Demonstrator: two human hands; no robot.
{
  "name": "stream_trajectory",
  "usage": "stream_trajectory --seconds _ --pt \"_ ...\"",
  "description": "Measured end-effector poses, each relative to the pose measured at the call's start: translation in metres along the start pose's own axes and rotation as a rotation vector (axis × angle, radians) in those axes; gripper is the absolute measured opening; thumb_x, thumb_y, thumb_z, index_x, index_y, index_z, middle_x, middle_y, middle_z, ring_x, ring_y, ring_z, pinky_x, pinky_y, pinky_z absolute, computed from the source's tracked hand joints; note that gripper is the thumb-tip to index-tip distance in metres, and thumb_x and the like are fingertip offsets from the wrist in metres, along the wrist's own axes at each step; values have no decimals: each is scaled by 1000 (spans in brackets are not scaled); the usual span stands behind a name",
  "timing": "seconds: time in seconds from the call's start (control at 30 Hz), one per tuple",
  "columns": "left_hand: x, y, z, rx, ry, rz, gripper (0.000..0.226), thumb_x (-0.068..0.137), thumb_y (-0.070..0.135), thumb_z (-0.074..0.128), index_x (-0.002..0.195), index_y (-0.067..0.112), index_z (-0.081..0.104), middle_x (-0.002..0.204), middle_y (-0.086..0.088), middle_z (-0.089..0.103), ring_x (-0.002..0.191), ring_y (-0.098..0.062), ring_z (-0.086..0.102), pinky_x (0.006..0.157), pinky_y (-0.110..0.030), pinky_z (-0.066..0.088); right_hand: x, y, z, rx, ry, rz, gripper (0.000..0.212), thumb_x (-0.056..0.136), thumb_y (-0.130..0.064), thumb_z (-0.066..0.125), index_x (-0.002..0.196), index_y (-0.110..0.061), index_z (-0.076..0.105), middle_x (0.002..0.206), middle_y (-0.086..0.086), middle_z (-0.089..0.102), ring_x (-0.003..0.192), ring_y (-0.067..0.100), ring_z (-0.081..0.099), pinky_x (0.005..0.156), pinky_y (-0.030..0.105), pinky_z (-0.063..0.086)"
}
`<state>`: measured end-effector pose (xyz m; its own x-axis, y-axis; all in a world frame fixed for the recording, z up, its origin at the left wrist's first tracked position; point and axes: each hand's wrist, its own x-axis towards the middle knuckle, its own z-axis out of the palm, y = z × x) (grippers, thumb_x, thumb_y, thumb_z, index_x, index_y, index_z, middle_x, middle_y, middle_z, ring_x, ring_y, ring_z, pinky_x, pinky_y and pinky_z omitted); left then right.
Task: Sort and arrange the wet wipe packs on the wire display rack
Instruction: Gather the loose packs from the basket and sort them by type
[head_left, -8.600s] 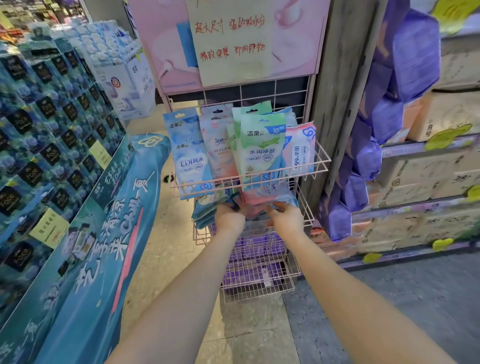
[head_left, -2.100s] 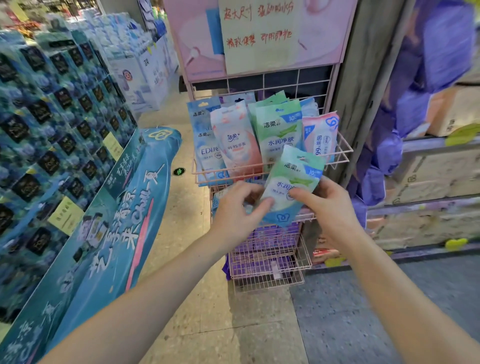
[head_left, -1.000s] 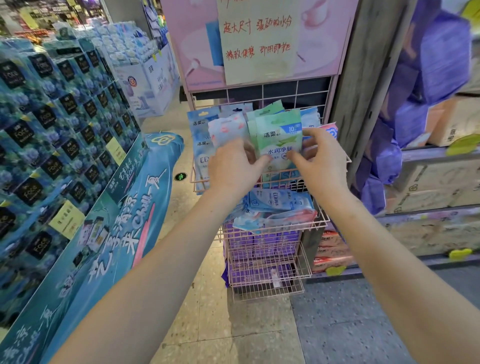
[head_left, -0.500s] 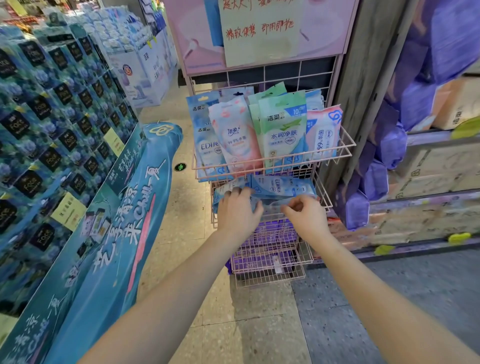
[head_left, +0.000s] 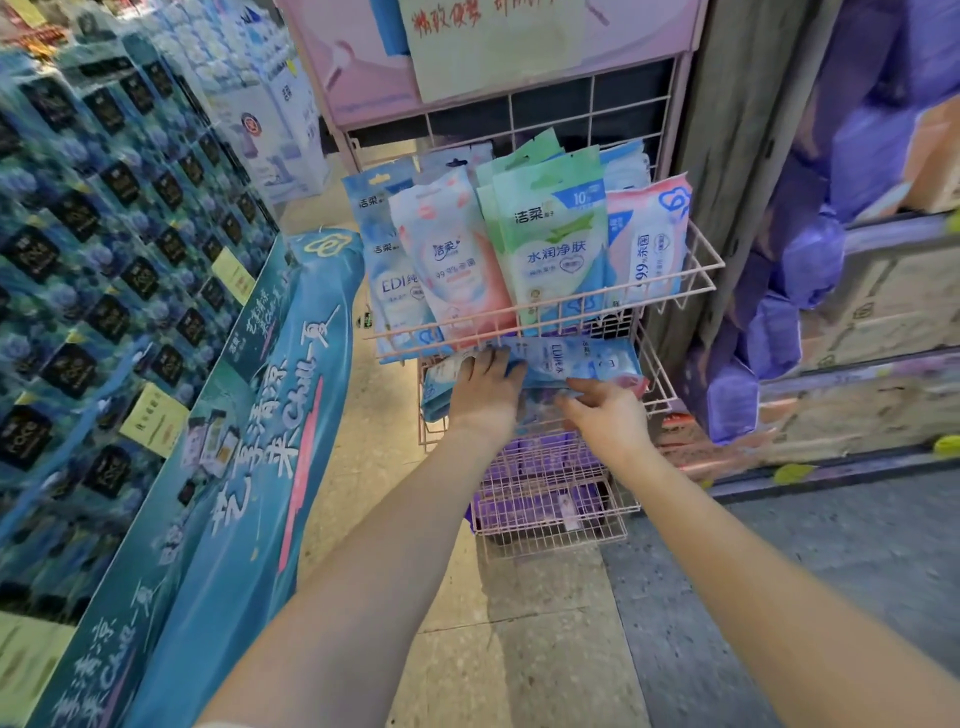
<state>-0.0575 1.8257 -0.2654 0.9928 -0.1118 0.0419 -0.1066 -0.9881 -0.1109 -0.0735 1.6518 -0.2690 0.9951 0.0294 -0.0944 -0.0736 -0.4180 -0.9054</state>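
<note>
A pink wire display rack (head_left: 696, 270) stands ahead. Its top basket holds upright wet wipe packs: blue (head_left: 387, 260), pink (head_left: 452, 260), green (head_left: 553, 244) and a pink-and-blue one (head_left: 649, 244). The second basket holds a loose heap of packs lying flat, with a blue pack (head_left: 576, 358) on top. My left hand (head_left: 485, 397) lies on the left part of that heap, fingers curled over the packs. My right hand (head_left: 605, 415) reaches into the heap from the front, fingers spread against the blue pack. Whether either hand grips a pack is unclear.
Lower baskets (head_left: 545, 499) hold purple packs. A tall blue stack of boxed goods (head_left: 104, 260) and a teal banner (head_left: 249, 441) line the left. A grey pillar (head_left: 737, 156) and shelves with purple bags (head_left: 810, 260) stand right. Floor lies below.
Two seconds ago both hands lifted a green pack and set it upright in the top basket. They have since dropped to the second basket and now work in its heap.
</note>
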Motion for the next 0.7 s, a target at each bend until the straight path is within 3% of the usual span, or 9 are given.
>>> stream_trajectory --seconds 0.1,0.23,0.27,0.4,0.53,0.63,0.7 --pt "7 1 7 1 64 0 46 104 36 52 149 25 52 153 -3 46 142 -33 37 116 -43 25 4 8 2 68 -19 16 33 92 -27 74 122 -15 75 97 0 79 80 19 75 79 41 63" --pt "12 4 12 39 139 -18 28 97 30 62 122 22 72 129 -3 61 124 -34 51 104 -45 33 3 11 3 138 -50 -7 27 94 -18 71 120 -13 75 95 -4 77 78 8 73 73 22 59" --pt "12 5 14 55 156 -11 23 93 29 67 114 20 74 122 -3 64 119 -34 55 101 -46 36 4 13 3 164 -57 -2 27 94 -17 71 121 -13 75 95 -5 77 79 8 73 75 22 59" --pt "8 6 21 -31 374 -23 13 82 23 81 95 18 79 108 -3 68 104 -37 62 91 -47 44 9 17 7 330 -72 78 21 95 -15 69 113 -13 77 91 3 80 83 19 78 82 41 64" --pt "-15 27 16 -264 610 -35 23 87 30 61 89 15 78 119 -7 67 112 -38 57 99 -50 40 5 5 9 649 -97 175 14 97 -16 69 106 -7 73 87 10 80 77 21 79 67 29 63" --pt "-30 43 16 -340 640 -30 16 89 28 65 86 16 75 128 -12 64 119 -40 54 104 -54 41 4 -2 10 897 -59 262 19 95 -17 71 110 -4 70 98 18 78 89 31 77 75 38 64" --pt "-41 51 20 -382 636 -2 13 91 27 69 92 17 77 130 -15 62 118 -41 55 102 -53 43 5 0 9 944 -16 263 18 95 -8 69 113 -4 68 107 18 77 96 34 75 70 35 61"
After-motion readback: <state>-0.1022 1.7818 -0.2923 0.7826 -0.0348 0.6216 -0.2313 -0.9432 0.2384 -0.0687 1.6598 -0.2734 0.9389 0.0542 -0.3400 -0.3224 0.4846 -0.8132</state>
